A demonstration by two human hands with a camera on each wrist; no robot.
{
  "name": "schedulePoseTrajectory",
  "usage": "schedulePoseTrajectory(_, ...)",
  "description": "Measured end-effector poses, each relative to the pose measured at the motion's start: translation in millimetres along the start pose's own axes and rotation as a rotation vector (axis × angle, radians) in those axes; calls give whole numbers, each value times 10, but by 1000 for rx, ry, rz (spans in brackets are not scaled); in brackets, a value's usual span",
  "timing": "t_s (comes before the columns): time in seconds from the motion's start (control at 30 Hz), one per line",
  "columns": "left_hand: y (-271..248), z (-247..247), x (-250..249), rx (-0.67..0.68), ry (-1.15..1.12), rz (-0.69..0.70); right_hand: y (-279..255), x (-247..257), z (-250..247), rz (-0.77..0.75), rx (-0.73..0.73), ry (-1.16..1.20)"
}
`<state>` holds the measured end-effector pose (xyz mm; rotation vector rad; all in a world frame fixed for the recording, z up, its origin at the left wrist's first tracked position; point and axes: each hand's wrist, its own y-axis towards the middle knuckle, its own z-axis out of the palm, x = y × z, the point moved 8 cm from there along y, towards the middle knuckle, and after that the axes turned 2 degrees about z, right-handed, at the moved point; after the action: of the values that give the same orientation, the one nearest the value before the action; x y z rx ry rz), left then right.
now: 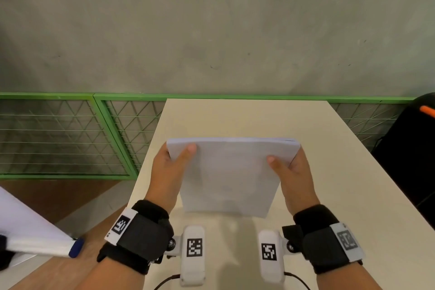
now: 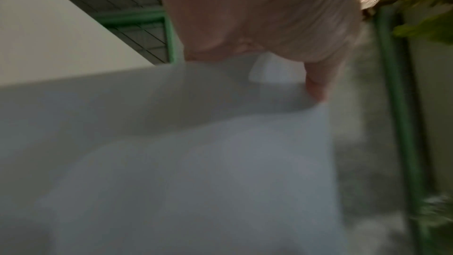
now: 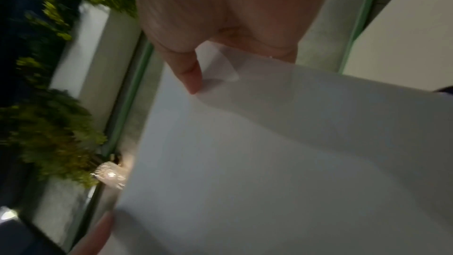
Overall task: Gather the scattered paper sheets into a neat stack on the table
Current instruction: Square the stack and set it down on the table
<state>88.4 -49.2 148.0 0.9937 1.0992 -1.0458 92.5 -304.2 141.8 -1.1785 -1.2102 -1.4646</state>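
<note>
A stack of white paper sheets (image 1: 229, 174) stands nearly upright over the cream table (image 1: 329, 183), its lower edge at the table top. My left hand (image 1: 173, 162) grips its left side, thumb on the near face. My right hand (image 1: 286, 168) grips the right side the same way. In the left wrist view the thumb presses the paper (image 2: 196, 162) near its top corner. In the right wrist view the paper (image 3: 257, 162) fills the frame below the thumb. The fingers behind the sheets are hidden.
A green wire-mesh fence (image 1: 70, 136) runs behind and left of the table. A black bag with an orange strip (image 1: 414, 148) stands at the right. A white sheet and a blue-capped marker (image 1: 76, 247) lie at the lower left, off the table.
</note>
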Motion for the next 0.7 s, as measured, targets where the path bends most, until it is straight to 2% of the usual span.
schedulePoseTrajectory(0.13,37,34,-232,-138,8,-3,37,444,42,-242,-43,-245)
schedulePoseTrajectory(0.23,49,41,-253,-205,-11,-16,20,546,140,-394,-14,-462)
schedulePoseTrajectory(0.47,79,13,-293,-232,37,-10,-30,434,139,-404,-24,-487)
schedulePoseTrajectory(0.7,87,5,-331,-203,61,23,-33,435,143,-323,7,-538)
